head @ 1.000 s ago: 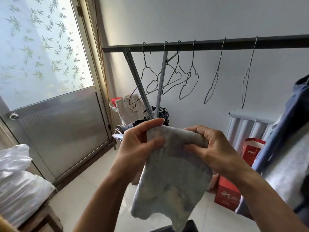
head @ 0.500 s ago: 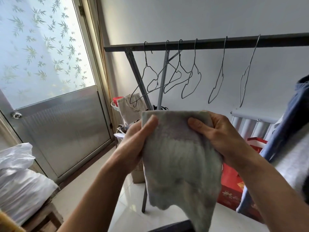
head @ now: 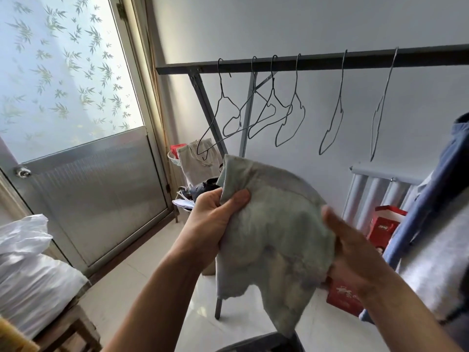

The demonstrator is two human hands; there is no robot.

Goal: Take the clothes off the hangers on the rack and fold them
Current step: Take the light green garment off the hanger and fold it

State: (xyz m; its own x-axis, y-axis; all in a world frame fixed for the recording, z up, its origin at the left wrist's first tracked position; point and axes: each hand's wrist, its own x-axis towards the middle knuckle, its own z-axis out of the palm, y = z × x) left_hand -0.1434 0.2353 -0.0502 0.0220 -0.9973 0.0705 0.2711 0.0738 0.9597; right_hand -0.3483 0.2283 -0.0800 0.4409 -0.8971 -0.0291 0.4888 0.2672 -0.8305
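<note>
Item in hand: one pale green-grey cloth (head: 274, 240), off its hanger and held in mid-air in front of the rack (head: 317, 63), below its bar.

Left hand (head: 215, 219): fingers (head: 208, 201) and thumb pinch the cloth's upper left corner. The corner stands up above the grip and the rest hangs down.

Right hand (head: 355, 257): blurred. It meets the cloth's right edge with the thumb uppermost. Whether its fingers are closed on the fabric or lie flat against it cannot be told.

Step, as judged: folding of this piece is under way and the removal step is done for it. The cloth is creased and uneven, not yet a tidy fold.

Next move, as judged: bring the edges square, lay one half over the other, then set the piece down. The lower hem hangs ragged and will need evening out first.

Count on the rack: six wire hangers (head: 291, 118), all bare. Four are bunched to the left, some crossing, and two hang apart to the right.

At the right edge hang one blue garment (head: 444, 189) and one grey garment (head: 436, 265). Their hangers are out of view, so this work looks outstanding.

Surroundings: one radiator (head: 380, 191) behind, two red boxes (head: 385, 224) on the floor, one door (head: 88, 199) to the left, one white bag (head: 30, 270) near it.
</note>
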